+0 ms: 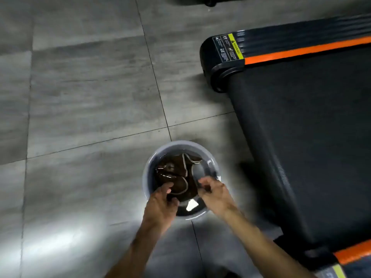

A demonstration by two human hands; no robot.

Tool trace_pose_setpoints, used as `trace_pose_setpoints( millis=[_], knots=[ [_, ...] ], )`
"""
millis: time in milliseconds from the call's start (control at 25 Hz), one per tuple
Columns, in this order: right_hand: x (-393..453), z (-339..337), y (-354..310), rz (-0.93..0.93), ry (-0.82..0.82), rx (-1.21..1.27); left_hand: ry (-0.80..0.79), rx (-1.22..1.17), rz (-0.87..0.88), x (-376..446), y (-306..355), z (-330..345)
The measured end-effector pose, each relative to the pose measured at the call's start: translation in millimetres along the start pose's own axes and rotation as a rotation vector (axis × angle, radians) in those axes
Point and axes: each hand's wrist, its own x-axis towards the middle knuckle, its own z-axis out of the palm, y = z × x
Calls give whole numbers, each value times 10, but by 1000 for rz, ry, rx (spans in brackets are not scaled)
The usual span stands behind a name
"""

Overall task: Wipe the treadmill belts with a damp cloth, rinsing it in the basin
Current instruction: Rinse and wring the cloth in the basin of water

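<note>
I am looking down at a round pale basin (147, 177) sitting on the grey tiled floor (80, 97), just beside the end of a treadmill. Both my hands are reaching into it. A dark brown cloth (176, 171) with a pale trimmed edge is lying spread and crumpled in the water, filling most of the basin from the far rim down to my fingers.

My left hand (163, 199) is gripping the near left part of the cloth, fingers curled over the wet fabric and the thumb tucked beneath it. My right hand (212, 190) is pinching the near right edge of the cloth, fingers bent and closed on the fabric close to the basin's right wall. The two hands are holding the cloth a little apart from each other, with a fold of it stretching between them. A bright patch of light is glinting off the water just below that fold.

The treadmill belt (301, 147) is running off to the right, wide and black, its near end rounding over a roller close to the basin. An orange stripe (301, 50) is running along the far side rail, next to a warning label (227, 48) with a yellow band on the black end cap. Another orange stripe (353, 253) is showing on the near rail at the lower right corner. My forearms are bare.
</note>
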Motion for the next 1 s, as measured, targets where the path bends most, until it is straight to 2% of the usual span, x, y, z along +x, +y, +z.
trace_pose_setpoints(
  millis=[200,320,400,480,560,680,800,880,920,1000],
  knots=[
    [824,397,211,-90,-36,-404,-75,483,193,765,-318,471],
    [1000,609,339,-93,-104,-516,-230,654,189,902,-510,656],
    [1059,668,366,-40,-136,-377,-250,670,182,992,-653,687],
    [1035,681,336,53,-159,-190,-157,457,195,1023,-695,634],
    [1011,648,294,103,-127,0,-24,341,104,1021,-631,539],
    [832,531,113,146,-55,382,-8,229,20,970,-556,400],
    [603,318,-82,-21,-3,799,-154,206,1,896,-466,354],
    [450,160,-208,-173,-139,1040,-170,131,4,877,-378,372],
    [396,95,-242,-203,-222,1133,-151,41,-27,891,-334,386],
    [352,32,-245,-218,-266,1207,-82,-98,-84,930,-300,411]
  ],
)
